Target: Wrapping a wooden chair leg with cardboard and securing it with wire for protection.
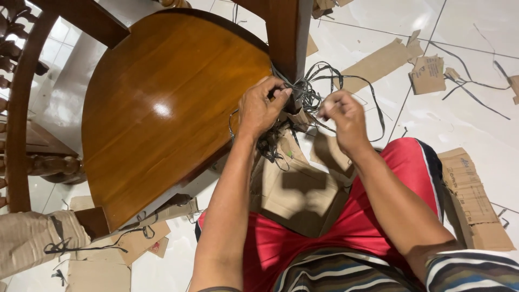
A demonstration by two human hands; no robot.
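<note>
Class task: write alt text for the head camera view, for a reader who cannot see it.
Two bare hands, left hand and right hand, work at tangled black strapping around a wooden chair leg. Torn cardboard litters the white tiled floor.

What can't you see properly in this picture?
- Head view: the knot in the black string is hidden behind the left hand and the chair leg.
- The right hand is blurred, so its grip is unclear.
- The chair is cut off by the top and left edges.
</note>
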